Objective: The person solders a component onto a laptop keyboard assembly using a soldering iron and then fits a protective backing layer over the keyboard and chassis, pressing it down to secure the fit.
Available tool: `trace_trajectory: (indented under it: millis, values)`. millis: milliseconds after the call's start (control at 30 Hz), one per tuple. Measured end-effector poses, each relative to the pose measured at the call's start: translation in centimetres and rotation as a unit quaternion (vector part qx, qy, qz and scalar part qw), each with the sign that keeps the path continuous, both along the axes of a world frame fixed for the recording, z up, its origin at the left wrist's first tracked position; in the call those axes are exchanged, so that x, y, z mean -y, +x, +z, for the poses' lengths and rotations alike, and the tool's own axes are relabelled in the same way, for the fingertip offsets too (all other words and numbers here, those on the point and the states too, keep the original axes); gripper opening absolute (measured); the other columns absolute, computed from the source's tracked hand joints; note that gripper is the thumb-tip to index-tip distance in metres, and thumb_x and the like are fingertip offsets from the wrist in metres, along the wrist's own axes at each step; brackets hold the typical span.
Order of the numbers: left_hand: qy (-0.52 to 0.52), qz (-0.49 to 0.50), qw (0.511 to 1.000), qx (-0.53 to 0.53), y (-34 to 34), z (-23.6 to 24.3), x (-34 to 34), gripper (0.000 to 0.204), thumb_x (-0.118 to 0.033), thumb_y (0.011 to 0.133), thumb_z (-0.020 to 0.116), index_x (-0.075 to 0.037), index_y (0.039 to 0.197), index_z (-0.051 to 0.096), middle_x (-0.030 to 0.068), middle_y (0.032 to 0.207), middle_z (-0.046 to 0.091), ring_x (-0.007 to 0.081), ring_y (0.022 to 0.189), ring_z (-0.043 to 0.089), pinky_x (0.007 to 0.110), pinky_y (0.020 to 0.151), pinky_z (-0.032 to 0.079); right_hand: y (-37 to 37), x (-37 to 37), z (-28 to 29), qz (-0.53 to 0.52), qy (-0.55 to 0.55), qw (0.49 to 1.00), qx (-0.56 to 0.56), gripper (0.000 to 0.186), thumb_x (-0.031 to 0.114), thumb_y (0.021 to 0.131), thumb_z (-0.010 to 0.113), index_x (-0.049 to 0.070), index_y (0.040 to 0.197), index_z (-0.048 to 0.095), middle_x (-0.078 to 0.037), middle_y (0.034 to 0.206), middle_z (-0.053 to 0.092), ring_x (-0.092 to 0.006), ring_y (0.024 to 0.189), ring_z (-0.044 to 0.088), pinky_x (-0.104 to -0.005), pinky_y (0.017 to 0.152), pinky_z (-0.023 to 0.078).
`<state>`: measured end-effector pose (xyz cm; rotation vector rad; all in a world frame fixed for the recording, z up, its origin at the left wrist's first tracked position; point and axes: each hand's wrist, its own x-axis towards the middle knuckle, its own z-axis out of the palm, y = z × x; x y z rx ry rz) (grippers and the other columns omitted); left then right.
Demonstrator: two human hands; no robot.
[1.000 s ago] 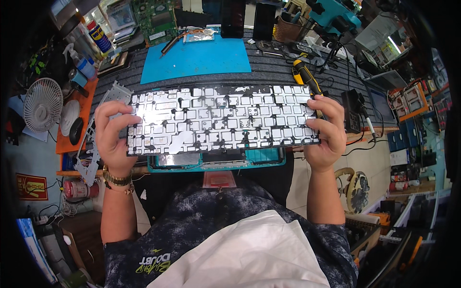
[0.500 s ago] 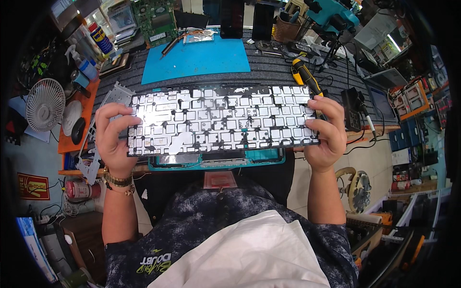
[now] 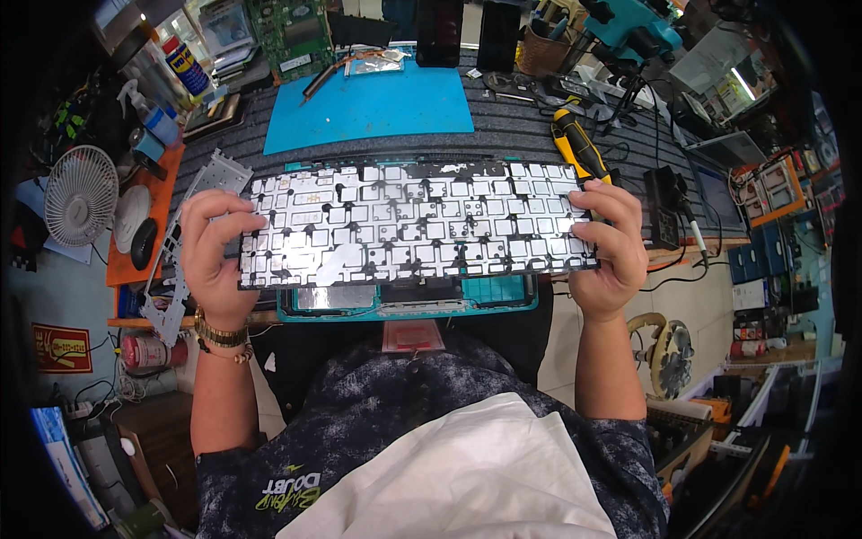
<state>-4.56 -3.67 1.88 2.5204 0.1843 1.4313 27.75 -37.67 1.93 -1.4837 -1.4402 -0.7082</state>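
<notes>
A keyboard panel (image 3: 417, 225), its back showing silver film patterned in black, is held up by both hands. My left hand (image 3: 218, 247) grips its left end, fingers curled over the edge. My right hand (image 3: 611, 242) grips the right end the same way. Beneath the panel lies a teal laptop casing (image 3: 404, 311), mostly hidden. A perforated metal plate (image 3: 171, 314) leans beside my left hand. A yellow-and-black tool (image 3: 575, 144) lies behind the panel's right end.
A blue mat (image 3: 368, 108) lies at the back of the ridged grey bench. A green circuit board (image 3: 292, 36), spray cans (image 3: 184, 67) and two dark phones (image 3: 498, 31) stand behind. A white fan (image 3: 81, 193) is at left, a microscope (image 3: 620, 31) back right, a soldering iron (image 3: 696, 234) at right.
The panel and both hands have barely moved; the glare on the panel has shifted slightly. Both hands keep their grip.
</notes>
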Motion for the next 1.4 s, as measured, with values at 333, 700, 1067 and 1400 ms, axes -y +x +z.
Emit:
trace_trajectory:
  millis: [333, 700, 1067, 1400]
  values:
    - [-0.009, -0.012, 1.000, -0.016, 0.3, 0.0, 0.1, 0.025, -0.013, 0.080, 0.086, -0.007, 0.104, 0.080, 0.0089, 0.111, 0.076, 0.0346, 0.113, 0.071, 0.048, 0.104, 0.055, 0.4, 0.2, -0.7, 0.007, -0.001, 1.000, -0.012, 0.036, -0.004, 0.073, 0.085, 0.004, 0.106, 0.074, -0.017, 0.121, 0.085, -0.0433, 0.120, 0.077, -0.0540, 0.109, 0.060]
    - [-0.135, -0.050, 0.989, -0.030, 2.9, 1.3, 0.5, 0.014, 0.001, 0.097, 0.087, 0.002, 0.109, 0.079, 0.0112, 0.104, 0.079, 0.0264, 0.096, 0.074, 0.037, 0.092, 0.057, 1.4, 1.2, -1.4, 0.078, 0.026, 0.942, -0.324, 0.023, -0.017, 0.104, 0.070, -0.002, 0.122, 0.068, -0.017, 0.126, 0.080, -0.0199, 0.117, 0.074, -0.0338, 0.105, 0.059]
    - [-0.389, -0.079, 0.917, -0.027, 7.1, -2.1, -5.1, 0.028, -0.013, 0.106, 0.091, 0.005, 0.125, 0.081, -0.0022, 0.100, 0.078, 0.0045, 0.091, 0.068, 0.022, 0.081, 0.055, 7.2, -5.6, -2.2, 0.088, 0.004, 0.849, -0.521, 0.029, 0.000, 0.108, 0.083, 0.000, 0.132, 0.068, -0.002, 0.108, 0.079, -0.0076, 0.093, 0.073, -0.0246, 0.077, 0.054]
    - [-0.463, -0.020, 0.877, -0.126, 7.0, -4.7, -6.7, 0.032, -0.014, 0.108, 0.088, 0.005, 0.133, 0.081, 0.0020, 0.108, 0.085, 0.0049, 0.089, 0.072, 0.022, 0.078, 0.055, 7.1, -7.3, -3.4, 0.005, -0.142, 0.799, -0.584, 0.026, 0.011, 0.108, 0.084, 0.002, 0.130, 0.072, 0.001, 0.094, 0.082, -0.0051, 0.075, 0.068, -0.0246, 0.063, 0.047]
